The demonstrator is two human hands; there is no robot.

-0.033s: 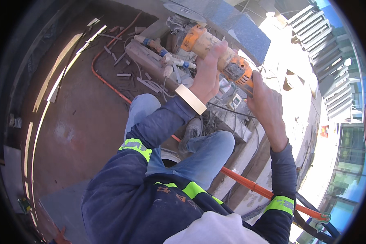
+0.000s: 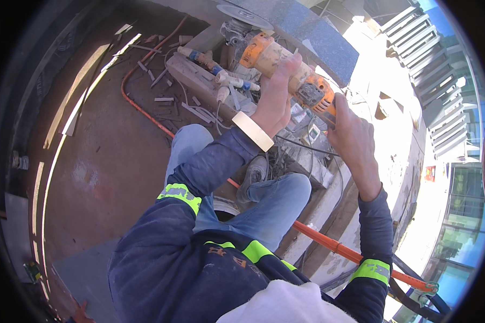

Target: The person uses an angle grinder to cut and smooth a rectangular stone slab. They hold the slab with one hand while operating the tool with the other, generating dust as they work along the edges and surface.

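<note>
Clearly, both hands are on the grinder [image 2: 302, 81], whose long axis slants from the right hand [image 2: 353, 137] at the near right end up and leftward to the cutting disc [image 2: 245, 16] at the far left end. The left hand [image 2: 275, 99] is clamped about the middle of the barrel, its thumb lying along the near side, so it is the nearer of the two to the disc; the right hand is closed around the rear end. The disc sits just beside the left part of a blue-grey slab [image 2: 323, 43], seen nearly edge-on, and the grinder's body runs on the near side of that slab, held above rubble and offcuts [image 2: 312, 129]. Pale plug connectors [image 2: 196, 56] lie left of the barrel, and an orange hose [image 2: 140, 110] curves across the floor farther left. Hard to make out: whether the disc touches the slab or hangs apart from it, and whether it is turning. Most of the left fingers are hidden behind the barrel, and the right fingertips do not show either. Glare washes out the ground at right, and a white cloth [image 2: 285, 304] is cut off by the lower edge.
</note>
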